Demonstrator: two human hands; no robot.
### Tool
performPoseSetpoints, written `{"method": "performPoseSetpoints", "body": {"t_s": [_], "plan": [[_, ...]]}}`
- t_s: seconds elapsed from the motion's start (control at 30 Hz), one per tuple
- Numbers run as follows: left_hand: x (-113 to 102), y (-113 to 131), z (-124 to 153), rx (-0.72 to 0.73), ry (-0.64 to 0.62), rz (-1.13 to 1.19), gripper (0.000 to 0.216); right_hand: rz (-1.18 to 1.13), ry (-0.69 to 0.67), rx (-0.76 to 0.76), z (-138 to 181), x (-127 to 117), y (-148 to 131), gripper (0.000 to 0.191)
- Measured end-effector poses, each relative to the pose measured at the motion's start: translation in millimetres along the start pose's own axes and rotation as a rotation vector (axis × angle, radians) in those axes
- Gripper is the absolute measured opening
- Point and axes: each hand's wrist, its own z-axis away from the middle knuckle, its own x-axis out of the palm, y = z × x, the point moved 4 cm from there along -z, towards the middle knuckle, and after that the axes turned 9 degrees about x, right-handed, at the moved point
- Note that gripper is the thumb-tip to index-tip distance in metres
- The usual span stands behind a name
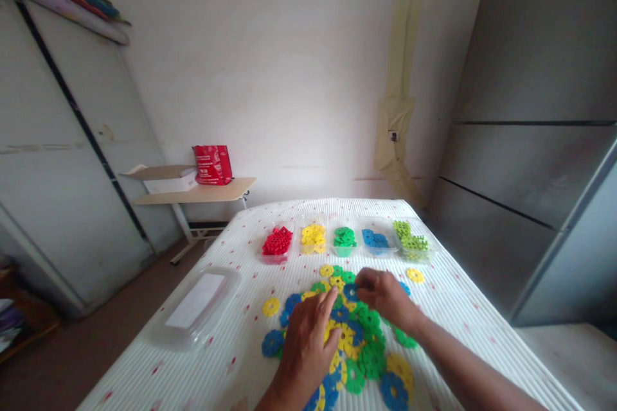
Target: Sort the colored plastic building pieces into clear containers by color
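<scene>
A loose pile of flat, notched plastic discs in blue, green and yellow spreads over the near middle of the table. Over the pile's left side rests my left hand [308, 337], fingers stretched and thumb apart, with yellow discs [344, 337] beside the thumb. My right hand [383, 295] is at the far right of the pile, its fingers closed on the edge of a blue disc [350, 293]. Green discs [373, 359] lie just below it. A yellow disc [270, 306] and another yellow disc [415, 276] lie apart from the pile.
Behind the pile stands a row of clear tubs with red pieces [277, 241], yellow discs [313, 237], green discs [344, 237], blue pieces [375, 239] and light green pieces [411, 243]. At left lies a clear plastic lid [186, 336] with white paper [195, 300]. A grey refrigerator [525, 160] stands right.
</scene>
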Motion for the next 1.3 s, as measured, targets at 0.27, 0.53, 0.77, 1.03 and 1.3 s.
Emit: {"method": "performPoseSetpoints", "body": {"t_s": [0.27, 0.53, 0.77, 1.03, 1.3], "plan": [[-22.0, -53.3, 10.8, -0.287, -0.039, -0.181, 0.035, 0.515, 0.532, 0.029, -61.2, -102.8, -1.0, 0.024], [-29.3, -79.7, 17.4, -0.47, -0.175, -0.26, 0.032, 0.678, 0.312, 0.057, -18.3, -72.7, 41.0, 0.012], [-22.6, -83.5, 22.1, -0.573, -0.277, -0.218, 0.029, 0.889, 0.227, 0.219, -0.9, -60.8, 75.1, 0.02], [-19.3, -83.2, 22.5, -0.538, -0.279, -0.245, 0.026, 0.933, 0.172, 0.241, -3.2, -53.1, 76.9, 0.016], [-16.5, -84.4, 23.5, -0.523, -0.266, -0.241, 0.026, 0.503, 0.01, -0.028, 8.5, -37.6, 33.2, 0.022]]}}
